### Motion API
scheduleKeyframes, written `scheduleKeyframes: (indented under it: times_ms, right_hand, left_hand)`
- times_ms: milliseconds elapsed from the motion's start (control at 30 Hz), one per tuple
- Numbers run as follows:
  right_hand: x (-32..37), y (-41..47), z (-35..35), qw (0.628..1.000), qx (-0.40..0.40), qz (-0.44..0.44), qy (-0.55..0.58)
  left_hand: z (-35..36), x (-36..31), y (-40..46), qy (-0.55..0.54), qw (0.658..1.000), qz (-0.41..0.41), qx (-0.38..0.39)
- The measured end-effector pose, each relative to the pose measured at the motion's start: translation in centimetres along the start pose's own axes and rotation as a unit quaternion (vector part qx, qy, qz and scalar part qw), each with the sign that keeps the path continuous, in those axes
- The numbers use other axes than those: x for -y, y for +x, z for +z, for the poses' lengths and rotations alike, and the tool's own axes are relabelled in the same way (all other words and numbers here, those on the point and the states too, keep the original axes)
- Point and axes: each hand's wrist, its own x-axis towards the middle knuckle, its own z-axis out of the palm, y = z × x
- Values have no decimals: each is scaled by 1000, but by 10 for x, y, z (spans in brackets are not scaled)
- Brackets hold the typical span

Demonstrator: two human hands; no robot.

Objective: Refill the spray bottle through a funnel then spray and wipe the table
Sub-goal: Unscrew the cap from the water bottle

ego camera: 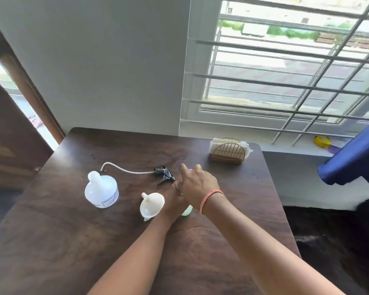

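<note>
A pale green spray bottle [187, 210] stands on the dark wooden table [73, 241], mostly hidden by my hands. My left hand [174, 201] wraps its body from the left. My right hand [197, 184], an orange band on its wrist, lies over my left hand, thumb and fingers closed around the bottle's pink top [190, 170]. The black spray head [165, 175] with its long clear tube lies on the table just left of my right hand. A white funnel [151, 204] lies on its side beside my left wrist. Further left stands a white refill bottle [101, 191].
A gold wire napkin holder [227, 151] with white napkins stands at the table's far right corner. Behind it runs a barred window [285, 81] whose sill holds a yellow object [322, 141]. A blue cloth [354, 158] hangs at the right. A wooden door [11, 133] is at the left.
</note>
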Motion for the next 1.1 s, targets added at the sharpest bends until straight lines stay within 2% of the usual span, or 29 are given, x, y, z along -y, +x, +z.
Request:
scheduleKeyframes:
  times_ms: [233,433,500,700,767,900,967,1067,1100]
  right_hand:
    - [-9,2,1,998,-6,-65,-5]
    - [-32,-1,-8,989,33,-145,-3]
    - [-46,0,-14,990,31,-137,28]
    - [-79,4,-25,993,-78,18,87]
    - [-62,-3,-30,990,-93,19,108]
    - [-26,-15,-20,993,-99,-46,36]
    - [-24,-15,-23,993,-81,-75,29]
    - [-32,-12,-37,989,28,-140,37]
    - [-32,-11,-40,988,26,-149,41]
  left_hand:
    - [0,-3,-2,-21,1000,0,-10]
    - [-5,6,2,-82,994,-67,12]
    - [-5,7,3,-101,992,-78,10]
    - [-3,15,2,-95,993,-66,9]
    - [-3,15,1,-96,993,-62,6]
    - [-5,11,2,-96,994,-42,18]
    - [-4,10,1,-105,994,-33,24]
    - [-4,12,1,-119,992,-43,5]
    - [-4,11,1,-118,992,-42,4]
